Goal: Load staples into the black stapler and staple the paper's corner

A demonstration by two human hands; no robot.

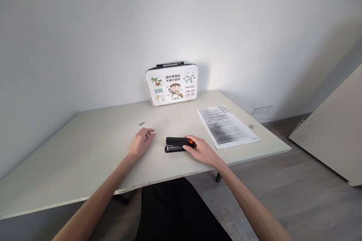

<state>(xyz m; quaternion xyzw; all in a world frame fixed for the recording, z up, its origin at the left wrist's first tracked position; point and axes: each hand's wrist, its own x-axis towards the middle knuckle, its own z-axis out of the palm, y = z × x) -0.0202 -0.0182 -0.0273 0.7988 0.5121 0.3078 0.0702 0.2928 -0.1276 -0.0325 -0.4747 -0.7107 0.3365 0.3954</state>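
My right hand (202, 150) is closed around the rear end of a black stapler (177, 141) with an orange part. The stapler lies on its side or low on the table, and a gap with a metal strip shows between its two arms. To the left of the stapler, my left hand (140, 142) rests on the tabletop, fingers loosely bent and apart from the thumb, holding nothing that I can see. Just beyond its fingers lies a small grey strip of staples (141, 124). A printed sheet of paper (230, 126) lies flat to the right of the stapler.
A white case (172, 84) with cartoon pictures and a black handle stands against the wall. Another small grey piece (251, 126) lies near the right edge of the pale table (70, 150). A wall plate (262, 110) and a pale panel (336, 131) are at the right.
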